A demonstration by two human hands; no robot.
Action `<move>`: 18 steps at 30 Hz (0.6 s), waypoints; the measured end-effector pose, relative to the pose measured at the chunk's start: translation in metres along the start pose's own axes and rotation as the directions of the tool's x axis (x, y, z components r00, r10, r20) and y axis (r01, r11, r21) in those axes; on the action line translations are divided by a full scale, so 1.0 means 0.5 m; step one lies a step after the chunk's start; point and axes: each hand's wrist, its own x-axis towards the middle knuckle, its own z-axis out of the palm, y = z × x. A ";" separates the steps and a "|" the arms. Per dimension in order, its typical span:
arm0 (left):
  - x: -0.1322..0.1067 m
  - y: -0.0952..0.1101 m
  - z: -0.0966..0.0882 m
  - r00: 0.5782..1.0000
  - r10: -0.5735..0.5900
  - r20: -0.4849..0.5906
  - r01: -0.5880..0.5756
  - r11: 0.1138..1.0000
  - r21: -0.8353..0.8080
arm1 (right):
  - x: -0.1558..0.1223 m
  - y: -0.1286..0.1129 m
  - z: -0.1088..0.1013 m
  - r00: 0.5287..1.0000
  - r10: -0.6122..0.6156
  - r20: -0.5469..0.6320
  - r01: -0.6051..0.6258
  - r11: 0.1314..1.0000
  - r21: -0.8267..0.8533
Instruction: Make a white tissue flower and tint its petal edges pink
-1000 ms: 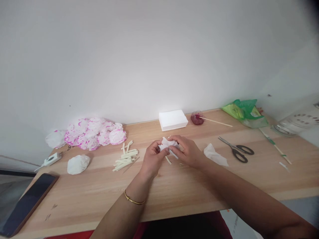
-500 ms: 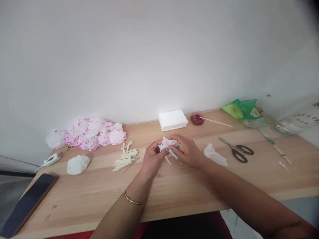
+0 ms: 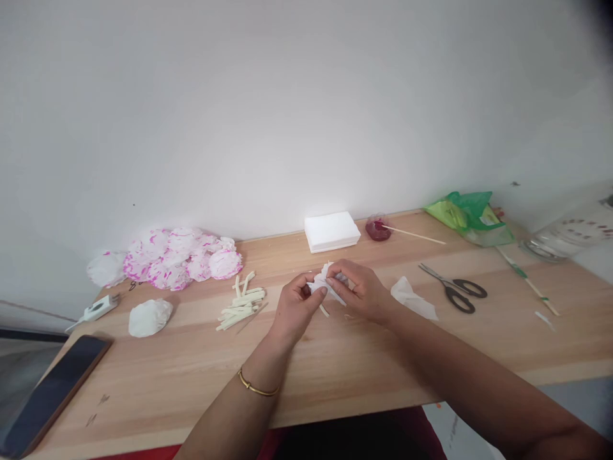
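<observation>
Between my two hands is a piece of white tissue paper (image 3: 320, 281), gathered into folds above the middle of the table. My left hand (image 3: 295, 308) pinches its left side between thumb and fingers. On the other side my right hand (image 3: 361, 291) grips the tissue, thumb and fingertips close together. Part of the tissue is hidden behind the fingers. A thin pale strip (image 3: 324, 310) shows just below it. To the right of my right hand lies a loose white tissue sheet (image 3: 412, 299), and beyond that are black-handled scissors (image 3: 454, 287) with their blades nearly closed.
White-and-pink paper flowers (image 3: 177, 259) are heaped at back left, near a white tissue ball (image 3: 150, 317) and pale strips (image 3: 242, 308). A tissue stack (image 3: 332, 231), a cup of red liquid (image 3: 377, 229) and a green bag (image 3: 472, 217) line the wall. A phone (image 3: 55, 393) lies front left.
My right hand's fingers have shifted slightly on the tissue, and its folds are bunched a little differently. My left hand stays almost in place.
</observation>
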 end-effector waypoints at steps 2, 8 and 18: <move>-0.001 0.002 0.000 1.000 0.002 -0.008 -0.002 1.000 -0.003 | 0.000 -0.001 -0.001 1.000 0.008 -0.018 -0.007 1.000 0.017; 0.000 0.008 0.004 1.000 0.003 -0.017 -0.005 0.994 -0.111 | -0.001 0.001 -0.002 0.994 0.100 -0.041 -0.095 0.990 0.105; -0.010 0.022 -0.002 0.963 0.261 -0.070 -0.228 0.924 0.307 | -0.001 -0.005 -0.005 0.988 -0.047 -0.146 0.050 0.999 0.015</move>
